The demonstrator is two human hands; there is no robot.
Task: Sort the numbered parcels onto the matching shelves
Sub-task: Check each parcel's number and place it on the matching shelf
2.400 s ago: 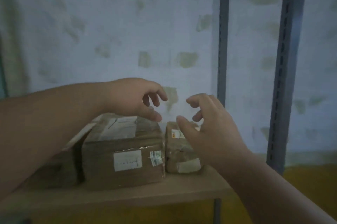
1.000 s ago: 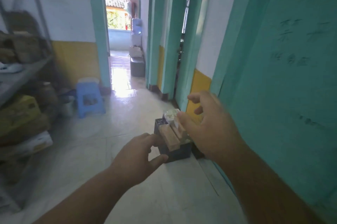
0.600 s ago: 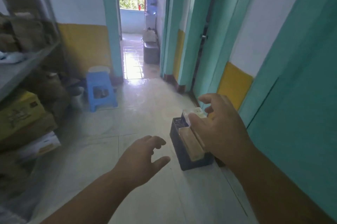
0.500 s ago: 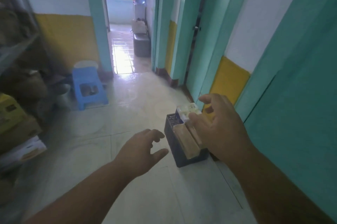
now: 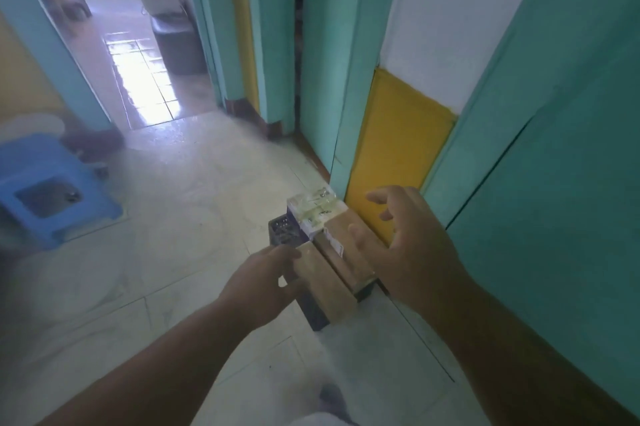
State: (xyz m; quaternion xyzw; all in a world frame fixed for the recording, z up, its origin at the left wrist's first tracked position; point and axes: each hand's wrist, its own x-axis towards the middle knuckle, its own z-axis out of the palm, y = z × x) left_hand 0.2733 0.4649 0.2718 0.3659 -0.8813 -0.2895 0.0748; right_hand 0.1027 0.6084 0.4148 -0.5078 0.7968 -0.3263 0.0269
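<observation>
Left hand (image 5: 263, 287) leads, fingers loosely spread, holding nothing, fingertips at the near-left edge of the front brown parcel (image 5: 327, 283). That parcel sits in a dark crate (image 5: 282, 231) on the floor, long axis running away from the hands. Right hand (image 5: 412, 242) hovers empty, fingers apart, over the 2nd brown parcel (image 5: 346, 249); beyond both, a taped white parcel (image 5: 315, 210).

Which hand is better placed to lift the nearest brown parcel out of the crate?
Left, probably. The left hand already reaches the near brown parcel at its left edge in the dark crate. The right hand hovers open over the parcel behind it.
</observation>
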